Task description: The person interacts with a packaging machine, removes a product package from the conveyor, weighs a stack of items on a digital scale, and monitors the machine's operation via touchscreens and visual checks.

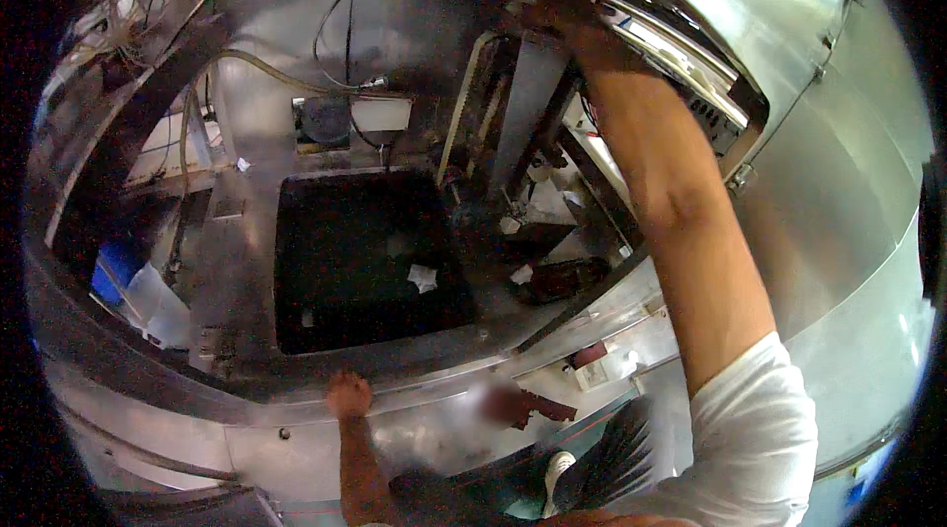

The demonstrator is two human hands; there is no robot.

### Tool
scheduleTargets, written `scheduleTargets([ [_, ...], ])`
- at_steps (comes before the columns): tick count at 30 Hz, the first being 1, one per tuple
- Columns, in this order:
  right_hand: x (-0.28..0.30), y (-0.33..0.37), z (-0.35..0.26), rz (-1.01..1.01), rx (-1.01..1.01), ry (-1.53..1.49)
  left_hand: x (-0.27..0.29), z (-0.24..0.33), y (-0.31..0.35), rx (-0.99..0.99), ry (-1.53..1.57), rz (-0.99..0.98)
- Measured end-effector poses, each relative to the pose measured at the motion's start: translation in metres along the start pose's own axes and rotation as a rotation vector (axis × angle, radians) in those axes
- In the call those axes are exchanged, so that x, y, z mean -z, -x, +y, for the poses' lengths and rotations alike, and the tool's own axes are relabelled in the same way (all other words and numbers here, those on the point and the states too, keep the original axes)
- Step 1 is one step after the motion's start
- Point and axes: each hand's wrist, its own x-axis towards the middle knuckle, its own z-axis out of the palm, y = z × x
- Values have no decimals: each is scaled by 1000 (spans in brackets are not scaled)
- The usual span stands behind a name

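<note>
My left hand (349, 395) rests at the front rim (414, 369) of a metal machine enclosure, its fingers curled over the edge. Stretched far up and across, my right arm reaches to the top of a grey upright column (531, 98) inside the enclosure. There my right hand (564, 6) is in shadow, its fingers seeming spread against the machine parts; I see nothing held in it. Between the hands lies a dark square opening (355, 261) in the metal bed, with a scrap of white material (422, 277) in it.
A hose (266, 69) runs along the back wall, near a hanging cable with a metal end (373, 83). A blue container (116, 272) stands at the left. Dark red cloth pieces (538, 409) lie on the front ledge. A curved metal cover (829, 172) rises at the right.
</note>
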Motion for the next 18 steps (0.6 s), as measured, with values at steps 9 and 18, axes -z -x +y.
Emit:
scheduleTargets([
  [9,9,-43,4,-56,31,25,-55,-56,20,108,291,181],
  [18,10,-31,28,-98,5,50,-14,-15,5,-62,-55,298],
])
